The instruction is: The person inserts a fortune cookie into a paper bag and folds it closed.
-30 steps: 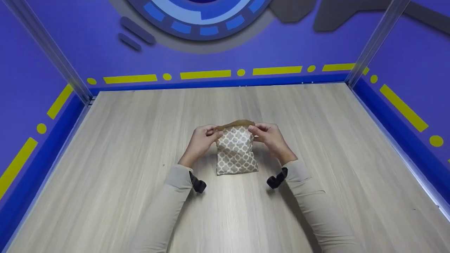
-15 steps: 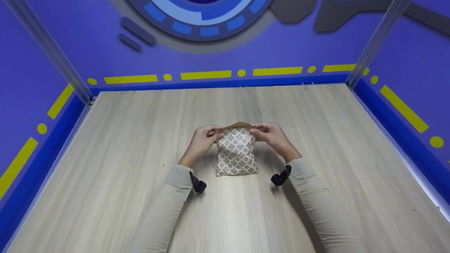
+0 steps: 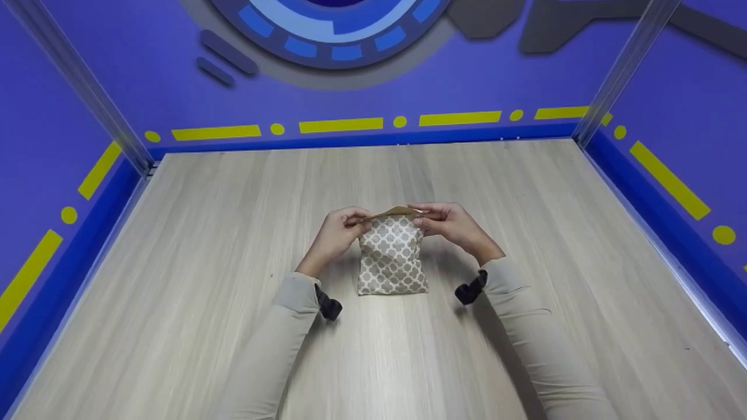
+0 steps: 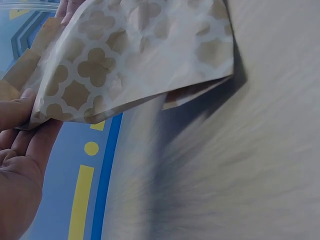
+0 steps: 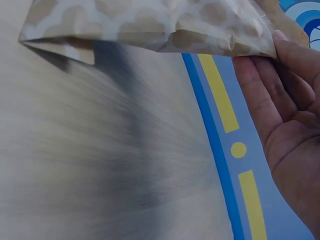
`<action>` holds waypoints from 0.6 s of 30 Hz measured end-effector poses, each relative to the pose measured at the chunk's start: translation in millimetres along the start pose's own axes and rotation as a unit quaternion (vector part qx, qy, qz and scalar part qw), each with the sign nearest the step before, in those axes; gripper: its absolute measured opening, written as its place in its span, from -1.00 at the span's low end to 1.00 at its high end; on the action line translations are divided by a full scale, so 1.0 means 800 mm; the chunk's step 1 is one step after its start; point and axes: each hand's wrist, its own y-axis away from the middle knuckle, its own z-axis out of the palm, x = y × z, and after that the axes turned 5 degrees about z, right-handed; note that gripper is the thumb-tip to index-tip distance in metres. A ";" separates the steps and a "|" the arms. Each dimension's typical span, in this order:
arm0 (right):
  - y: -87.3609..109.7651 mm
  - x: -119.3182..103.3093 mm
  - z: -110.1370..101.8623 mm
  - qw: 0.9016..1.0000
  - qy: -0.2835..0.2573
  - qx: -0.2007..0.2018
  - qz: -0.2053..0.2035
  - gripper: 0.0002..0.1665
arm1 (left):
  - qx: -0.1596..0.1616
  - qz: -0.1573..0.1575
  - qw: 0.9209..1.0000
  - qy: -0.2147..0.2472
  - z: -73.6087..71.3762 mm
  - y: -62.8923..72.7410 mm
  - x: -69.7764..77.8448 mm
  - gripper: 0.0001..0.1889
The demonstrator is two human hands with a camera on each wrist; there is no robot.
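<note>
A small paper bag (image 3: pixel 392 256) with a white and tan quatrefoil pattern stands in the middle of the table, its plain brown edge showing at the top. My left hand (image 3: pixel 341 227) pinches the bag's upper left corner between thumb and fingers. At the upper right corner, the thumb and fingers of my right hand (image 3: pixel 449 224) pinch the paper. In the left wrist view the bag (image 4: pixel 145 50) slants from the left fingers down to the table, a folded flap under its lower end. The right wrist view shows the bag's side crease (image 5: pixel 200 40) running to the right thumb. The bag's inside is hidden.
The wood-grain table (image 3: pixel 204 262) spreads around the bag on all sides. Blue-purple panels (image 3: pixel 350 99) with yellow dashes stand along its back and both sides, with metal posts (image 3: pixel 627 70) at the rear corners. Black straps (image 3: pixel 330 306) hang at both wrists.
My right hand has shifted slightly, its wrist moving outward to the right and its fingers reaching over the top edge. Less of the brown edge shows now. The left hand stays almost still.
</note>
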 end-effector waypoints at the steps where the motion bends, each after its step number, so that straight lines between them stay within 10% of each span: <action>1: 0.000 0.000 0.000 1.000 0.002 -0.006 -0.003 -0.46 | -0.004 0.002 1.000 0.001 0.000 0.000 0.000 -0.81; 18: 0.001 -0.004 -0.005 0.999 0.019 -0.035 -0.026 -0.50 | -0.047 0.051 0.997 0.026 -0.009 0.005 -0.004 -0.62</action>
